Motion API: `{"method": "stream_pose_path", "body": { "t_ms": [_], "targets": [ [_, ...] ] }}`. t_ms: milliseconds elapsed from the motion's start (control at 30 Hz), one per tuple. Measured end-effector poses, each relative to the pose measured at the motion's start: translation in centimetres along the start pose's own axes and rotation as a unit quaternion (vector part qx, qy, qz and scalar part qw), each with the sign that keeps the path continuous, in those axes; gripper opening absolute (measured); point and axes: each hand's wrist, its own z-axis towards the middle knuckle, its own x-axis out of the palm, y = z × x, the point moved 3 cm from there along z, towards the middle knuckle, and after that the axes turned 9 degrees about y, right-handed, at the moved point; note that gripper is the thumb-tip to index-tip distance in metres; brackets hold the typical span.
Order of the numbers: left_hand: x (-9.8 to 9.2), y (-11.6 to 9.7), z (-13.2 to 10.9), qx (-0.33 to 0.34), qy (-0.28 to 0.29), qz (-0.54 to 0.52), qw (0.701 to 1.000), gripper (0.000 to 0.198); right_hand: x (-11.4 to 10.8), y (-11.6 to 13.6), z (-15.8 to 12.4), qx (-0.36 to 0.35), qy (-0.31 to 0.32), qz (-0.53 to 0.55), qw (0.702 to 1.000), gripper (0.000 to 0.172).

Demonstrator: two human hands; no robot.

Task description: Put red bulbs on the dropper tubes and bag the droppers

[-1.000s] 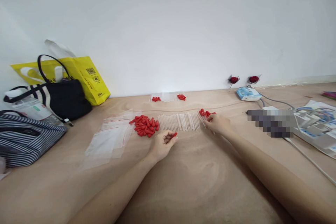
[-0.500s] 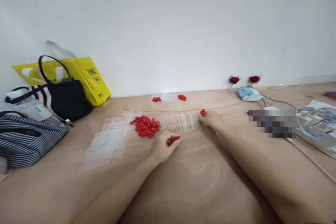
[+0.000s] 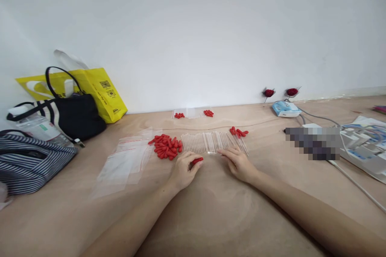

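- Gripping a red bulb point(image 3: 197, 161): left hand point(image 3: 183, 170), fingers closed.
- Right hand point(image 3: 240, 164) is at the clear tubes' point(image 3: 197, 143) near ends, grip unclear.
- Tube handling seems underway; next calls for a light pinch.

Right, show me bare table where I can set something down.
Broad bare table lies between the left arm and right arm. Another patch lies between the small red cluster and the blue packet. It's crowded from the plastic bags through the big red pile to the clear sticks.
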Motion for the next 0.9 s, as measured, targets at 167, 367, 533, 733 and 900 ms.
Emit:
{"method": "stream_pose_path", "body": {
  "t_ms": [167, 367, 533, 733, 900],
  "targets": [
    [-0.1, 0.6, 0.0, -0.001, 0.006, 0.049, 0.999, 0.017, 0.9, 1.0, -0.1, -0.015, 0.01, -0.009, 1.0, 0.041],
    [0.1, 0.8, -0.1, -0.005, 0.017, 0.075, 0.997, 0.02, 1.2, 1.3, -0.1, 0.0, 0.041, -0.016, 0.999, 0.034],
    [0.3, 0.9, -0.2, -0.012, 0.008, 0.083, 0.996, 0.02, 1.2, 1.7, -0.3, -0.012, 0.034, -0.034, 0.999, 0.035],
    [0.1, 1.2, -0.3, -0.02, -0.014, 0.078, 0.997, 0.018, 0.7, 1.8, -0.2, 0.018, -0.021, -0.014, 1.0, 0.032],
    [0.0, 1.0, -0.3, -0.009, -0.009, 0.075, 0.997, 0.017, 0.9, 2.2, -0.2, 0.005, 0.018, -0.001, 1.0, 0.031]
  ]
}}
